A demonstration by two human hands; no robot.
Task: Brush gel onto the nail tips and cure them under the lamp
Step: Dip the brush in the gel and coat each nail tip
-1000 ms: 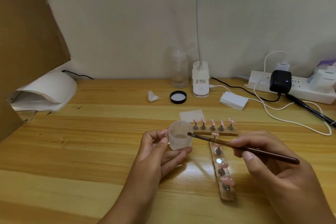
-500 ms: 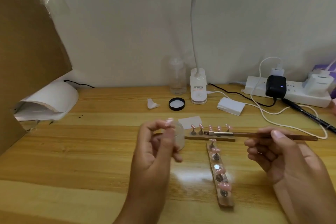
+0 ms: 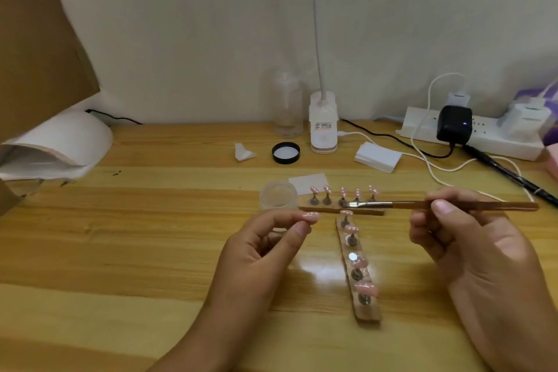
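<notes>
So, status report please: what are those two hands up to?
Left grip pinches one nail tip. Right grip holds brush level, bristles over the far stand. Gel jar on table, nothing in the way.

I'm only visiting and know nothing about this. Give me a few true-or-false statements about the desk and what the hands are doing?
1. The right hand holds the brush. True.
2. The left hand holds the clear jar. False: the jar stands on the table, and the left hand pinches a pink nail tip.
3. The black lid is on the jar. False: it lies on the table beside the desk lamp.
4. The white curing lamp sits at the table's left end. True.
</notes>
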